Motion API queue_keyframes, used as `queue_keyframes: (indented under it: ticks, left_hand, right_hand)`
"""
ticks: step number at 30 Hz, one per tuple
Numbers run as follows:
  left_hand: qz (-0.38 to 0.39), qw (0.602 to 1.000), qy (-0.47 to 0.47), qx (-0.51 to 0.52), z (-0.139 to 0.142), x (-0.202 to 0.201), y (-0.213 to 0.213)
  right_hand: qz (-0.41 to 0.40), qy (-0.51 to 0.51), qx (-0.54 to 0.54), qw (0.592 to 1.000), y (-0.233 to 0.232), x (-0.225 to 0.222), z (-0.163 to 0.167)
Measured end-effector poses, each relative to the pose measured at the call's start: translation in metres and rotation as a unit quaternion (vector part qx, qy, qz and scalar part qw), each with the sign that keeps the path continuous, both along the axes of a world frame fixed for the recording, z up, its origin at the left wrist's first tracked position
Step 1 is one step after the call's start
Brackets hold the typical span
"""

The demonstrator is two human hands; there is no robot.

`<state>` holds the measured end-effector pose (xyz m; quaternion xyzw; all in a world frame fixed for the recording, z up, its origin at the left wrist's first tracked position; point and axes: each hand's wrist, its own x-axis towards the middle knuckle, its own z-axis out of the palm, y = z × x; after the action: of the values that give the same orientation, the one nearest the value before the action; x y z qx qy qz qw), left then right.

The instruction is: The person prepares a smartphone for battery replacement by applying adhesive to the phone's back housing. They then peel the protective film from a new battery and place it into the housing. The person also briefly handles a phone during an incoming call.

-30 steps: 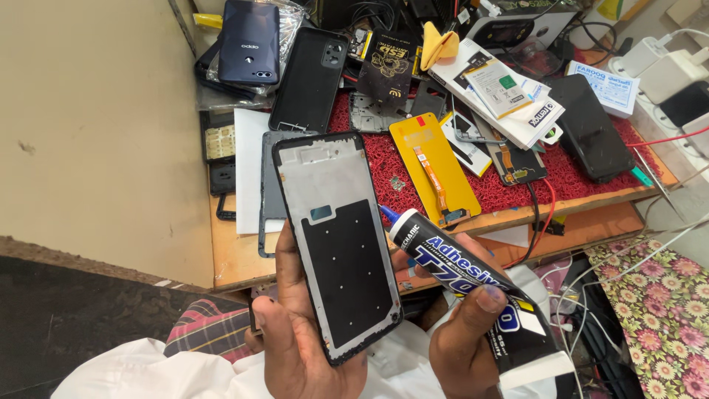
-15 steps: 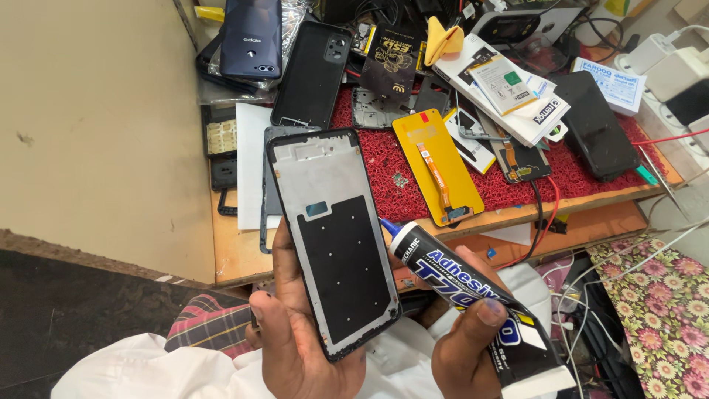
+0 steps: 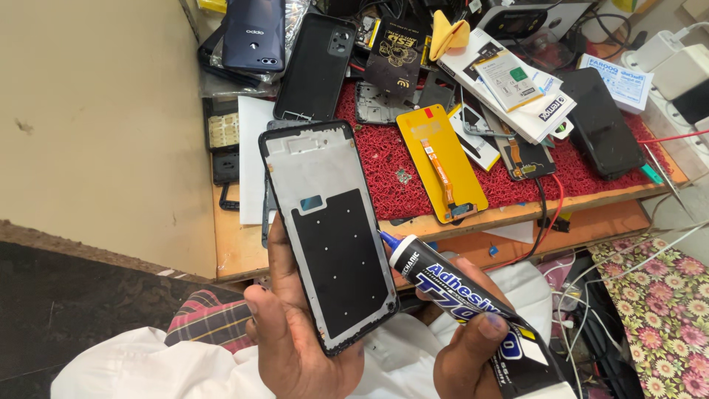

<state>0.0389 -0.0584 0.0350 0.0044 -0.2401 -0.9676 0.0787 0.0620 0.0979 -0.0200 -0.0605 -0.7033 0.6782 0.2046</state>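
My left hand (image 3: 299, 336) holds a phone middle frame (image 3: 329, 229) upright, its inner side facing me, with a silver upper part and a black pad below. My right hand (image 3: 469, 347) grips a black tube of adhesive (image 3: 461, 307) with a blue nozzle. The nozzle tip touches or nearly touches the frame's right edge, about halfway down. Both hands hover over my lap, in front of the wooden workbench (image 3: 236, 244).
A red mat (image 3: 576, 177) on the bench carries a yellow-backed display panel (image 3: 441, 162), a black phone (image 3: 602, 122), white boxes (image 3: 517, 85), a black back cover (image 3: 317, 66) and a dark blue phone (image 3: 255, 33). Cables hang at the right above floral fabric (image 3: 657, 310).
The tube's nozzle has moved up and left, closing in on the frame's right edge. The frame stays in my left hand, nearly still.
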Motion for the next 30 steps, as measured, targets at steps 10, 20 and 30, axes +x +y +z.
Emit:
queue_keyframes:
  ticks: [10,20,30]
  left_hand:
    - [-0.016,1.000,0.023,-0.004,0.001,0.003,0.000]
    - [-0.022,0.999,0.038,-0.009,0.000,0.003,0.002]
    - [0.003,1.000,0.013,-0.011,0.010,0.003,-0.002]
  right_hand:
    - [-0.111,-0.023,0.080,0.990,-0.001,0.005,-0.008]
    - [-0.025,-0.002,0.021,0.999,0.001,0.002,-0.009]
    - [-0.103,-0.075,0.112,0.985,0.000,0.019,-0.002]
